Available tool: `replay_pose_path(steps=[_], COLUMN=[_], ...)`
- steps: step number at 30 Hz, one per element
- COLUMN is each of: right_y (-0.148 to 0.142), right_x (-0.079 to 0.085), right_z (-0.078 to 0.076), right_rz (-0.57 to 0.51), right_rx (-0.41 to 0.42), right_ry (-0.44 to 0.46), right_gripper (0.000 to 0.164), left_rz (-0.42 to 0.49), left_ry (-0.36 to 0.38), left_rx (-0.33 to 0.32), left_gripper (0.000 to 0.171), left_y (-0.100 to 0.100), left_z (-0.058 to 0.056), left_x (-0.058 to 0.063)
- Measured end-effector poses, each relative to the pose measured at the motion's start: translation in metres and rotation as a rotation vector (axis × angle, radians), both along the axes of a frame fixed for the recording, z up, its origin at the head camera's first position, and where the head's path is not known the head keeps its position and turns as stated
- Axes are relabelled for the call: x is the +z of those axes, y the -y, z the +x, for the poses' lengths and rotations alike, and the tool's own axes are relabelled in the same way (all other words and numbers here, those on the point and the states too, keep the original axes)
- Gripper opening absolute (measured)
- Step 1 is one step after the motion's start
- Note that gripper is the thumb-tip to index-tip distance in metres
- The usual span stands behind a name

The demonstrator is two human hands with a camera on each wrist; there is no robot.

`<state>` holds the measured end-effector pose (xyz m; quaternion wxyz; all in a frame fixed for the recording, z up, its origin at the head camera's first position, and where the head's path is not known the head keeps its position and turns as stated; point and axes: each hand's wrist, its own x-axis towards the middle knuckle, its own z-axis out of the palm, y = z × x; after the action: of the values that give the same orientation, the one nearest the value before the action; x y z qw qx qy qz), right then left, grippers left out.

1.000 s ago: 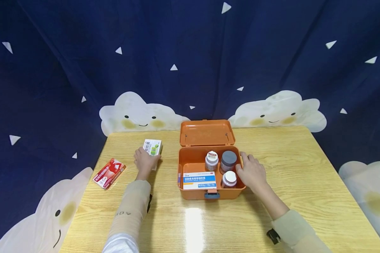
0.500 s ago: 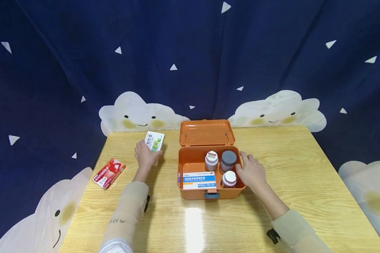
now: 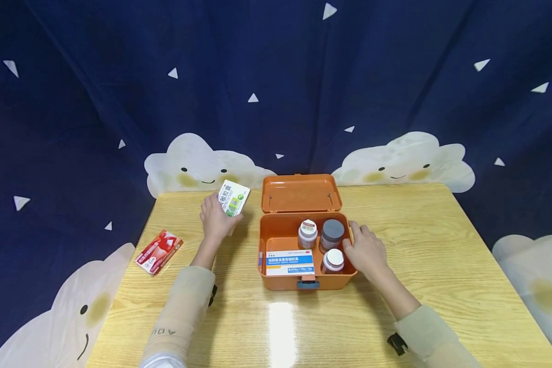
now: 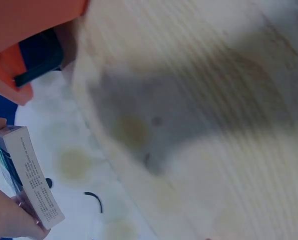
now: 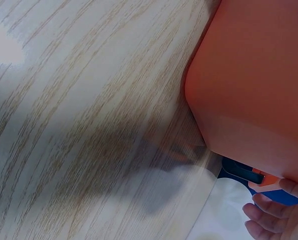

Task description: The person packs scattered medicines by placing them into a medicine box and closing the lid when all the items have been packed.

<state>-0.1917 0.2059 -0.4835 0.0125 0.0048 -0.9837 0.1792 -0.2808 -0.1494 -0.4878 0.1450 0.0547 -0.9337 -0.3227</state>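
Note:
My left hand point(image 3: 216, 220) grips a white-and-green medicine carton point(image 3: 234, 196), thumb on one side and fingers on the other. In the left wrist view the carton point(image 4: 35, 177) shows its printed narrow side, held up with the curtain behind it. An orange medicine chest point(image 3: 282, 282) stands with its lid raised. My right hand point(image 3: 367, 250) holds the chest's right rim, thumb reaching over the edge; in the right wrist view several fingers point(image 5: 268, 220) sit loosely outside the wall. A blue-and-white carton point(image 3: 290, 262), two white-capped bottles and a grey-capped bottle point(image 3: 332, 232) are inside the chest.
A red medicine carton point(image 3: 159, 252) lies on the left of the wooden table point(image 3: 239, 327). The raised lid point(image 3: 301, 193) leans back behind the chest. A dark blue curtain point(image 3: 276, 66) with clouds hangs along the table's back edge.
My left hand has moved away from me and to the right with the white-and-green carton, which has turned clockwise. The right hand and the chest have stayed put.

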Motion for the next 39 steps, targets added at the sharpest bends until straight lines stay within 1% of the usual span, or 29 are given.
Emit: replay_pose_path(steps=[7, 12, 20, 25, 33, 39], right_y=[0.000, 0.000, 0.000, 0.000, 0.000, -0.001], right_x=[0.000, 0.000, 0.001, 0.001, 0.000, 0.000], right_z=[0.000, 0.000, 0.001, 0.001, 0.000, 0.000], right_rz=[-0.001, -0.004, -0.007, -0.009, -0.008, -0.013], right_rx=[0.000, -0.001, -0.001, 0.002, -0.001, -0.001], right_ry=[0.004, 0.007, 0.009, 0.009, 0.010, 0.008], right_gripper=[0.052, 0.052, 0.052, 0.052, 0.052, 0.052], left_rz=[0.003, -0.020, -0.066, -0.069, -0.089, -0.089], left_ry=[-0.009, -0.028, -0.059, -0.072, -0.054, -0.046], left_rx=[-0.086, -0.131, -0.219, -0.272, -0.380, -0.454], left_gripper=[0.092, 0.092, 0.090, 0.089, 0.088, 0.091], left_y=[-0.015, -0.025, -0.038, -0.046, -0.058, -0.065], left_z=[0.005, 0.008, 0.011, 0.013, 0.020, 0.025], left_x=[0.020, 0.031, 0.038, 0.044, 0.055, 0.060])
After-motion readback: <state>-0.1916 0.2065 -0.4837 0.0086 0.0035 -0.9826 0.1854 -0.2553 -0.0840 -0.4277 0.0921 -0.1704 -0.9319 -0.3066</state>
